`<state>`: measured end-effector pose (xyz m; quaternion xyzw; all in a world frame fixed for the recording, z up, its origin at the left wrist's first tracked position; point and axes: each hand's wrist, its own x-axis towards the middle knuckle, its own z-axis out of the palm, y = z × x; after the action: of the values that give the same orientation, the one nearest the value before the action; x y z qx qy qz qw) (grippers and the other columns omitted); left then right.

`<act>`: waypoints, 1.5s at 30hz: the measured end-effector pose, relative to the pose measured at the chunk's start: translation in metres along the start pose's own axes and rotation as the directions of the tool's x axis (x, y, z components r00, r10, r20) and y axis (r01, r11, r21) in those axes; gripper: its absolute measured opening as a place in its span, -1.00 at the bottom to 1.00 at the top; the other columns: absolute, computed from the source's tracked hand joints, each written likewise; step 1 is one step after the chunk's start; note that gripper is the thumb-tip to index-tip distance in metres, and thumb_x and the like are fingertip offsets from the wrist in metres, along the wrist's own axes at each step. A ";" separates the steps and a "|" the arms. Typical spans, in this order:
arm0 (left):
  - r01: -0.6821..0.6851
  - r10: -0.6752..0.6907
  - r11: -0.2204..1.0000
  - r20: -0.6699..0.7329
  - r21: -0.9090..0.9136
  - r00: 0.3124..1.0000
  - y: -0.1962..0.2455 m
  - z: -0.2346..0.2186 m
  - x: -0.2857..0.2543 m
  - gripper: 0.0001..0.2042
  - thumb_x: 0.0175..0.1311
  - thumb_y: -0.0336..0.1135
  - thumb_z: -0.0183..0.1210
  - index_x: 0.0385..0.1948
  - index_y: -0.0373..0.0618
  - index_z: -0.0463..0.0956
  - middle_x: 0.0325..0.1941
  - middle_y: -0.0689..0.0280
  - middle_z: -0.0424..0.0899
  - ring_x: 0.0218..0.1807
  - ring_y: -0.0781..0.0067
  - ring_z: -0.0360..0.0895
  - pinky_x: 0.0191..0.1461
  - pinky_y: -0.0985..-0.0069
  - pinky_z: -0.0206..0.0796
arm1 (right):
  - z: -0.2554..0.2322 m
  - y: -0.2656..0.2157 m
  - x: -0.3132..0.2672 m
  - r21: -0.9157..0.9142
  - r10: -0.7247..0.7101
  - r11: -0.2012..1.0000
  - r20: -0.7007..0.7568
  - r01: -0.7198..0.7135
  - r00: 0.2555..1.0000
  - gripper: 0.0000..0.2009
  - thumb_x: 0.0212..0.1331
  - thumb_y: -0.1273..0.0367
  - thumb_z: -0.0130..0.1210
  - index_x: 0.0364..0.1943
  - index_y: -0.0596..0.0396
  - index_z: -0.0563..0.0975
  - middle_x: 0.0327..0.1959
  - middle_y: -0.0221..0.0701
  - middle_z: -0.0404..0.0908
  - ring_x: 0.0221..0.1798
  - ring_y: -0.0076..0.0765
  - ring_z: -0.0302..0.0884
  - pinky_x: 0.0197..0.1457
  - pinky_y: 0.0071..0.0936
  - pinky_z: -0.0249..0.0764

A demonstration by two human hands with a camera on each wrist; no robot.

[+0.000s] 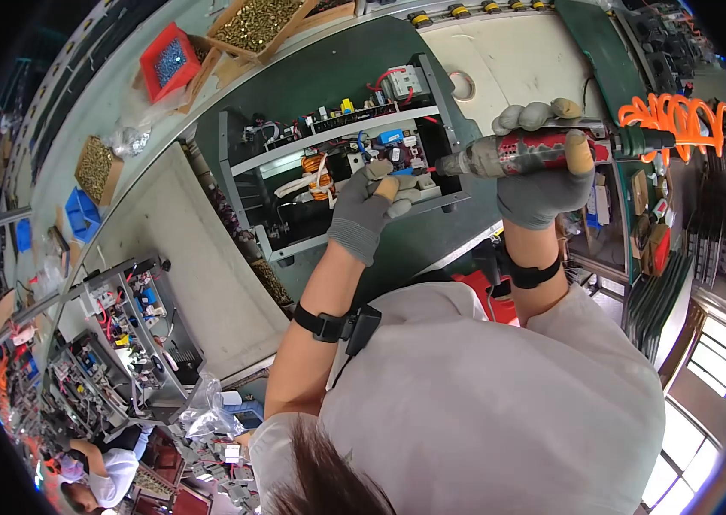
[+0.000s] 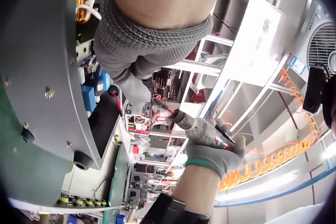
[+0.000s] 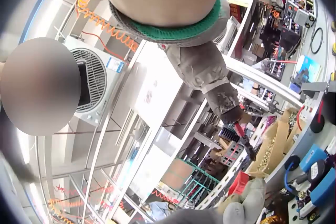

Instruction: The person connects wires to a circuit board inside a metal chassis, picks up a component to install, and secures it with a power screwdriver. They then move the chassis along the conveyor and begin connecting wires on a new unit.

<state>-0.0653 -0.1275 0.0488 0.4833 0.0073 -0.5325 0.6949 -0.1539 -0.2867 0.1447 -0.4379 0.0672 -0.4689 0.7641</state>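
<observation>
A metal chassis (image 1: 341,135) full of wiring and circuit parts lies on the green bench mat. Over its near side is my grey-gloved left hand (image 1: 364,210), fingers bent among the parts beside a blue component (image 1: 390,137); whether they pinch anything is hidden. My right hand (image 1: 552,184) grips a worn red and grey power driver (image 1: 487,158), its nose pointing left at the chassis's right part, close to the left fingertips. The left wrist view has the driver (image 2: 202,132) in the right hand (image 2: 215,155); the left fingers (image 3: 247,203) appear low in the right wrist view.
Boxes of brass-coloured screws (image 1: 255,24) and a red bin (image 1: 169,62) stand beyond the chassis. A tape roll (image 1: 461,86) lies at its upper right. An orange coiled hose (image 1: 689,124) hangs at the right. Another wired chassis (image 1: 135,322) stands at lower left, near a seated person (image 1: 114,472).
</observation>
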 end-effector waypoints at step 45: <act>-0.502 0.233 -0.561 0.708 0.658 0.667 0.019 0.040 0.115 -0.79 0.00 -0.38 0.12 -0.27 0.14 0.47 -0.27 0.37 0.48 -0.18 0.32 0.46 -0.19 0.39 0.38 | -0.078 -0.011 0.027 -0.233 -0.148 0.968 -0.213 0.097 0.966 -0.65 0.12 0.26 -0.14 -0.08 0.19 0.37 -0.37 -0.16 0.54 -0.30 -0.06 0.50 -0.20 -0.16 0.43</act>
<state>-0.0216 -0.2400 0.0225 0.7277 -0.6686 -0.0152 0.1522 -0.1866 -0.3567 0.1140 -0.4665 0.1791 -0.5522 0.6673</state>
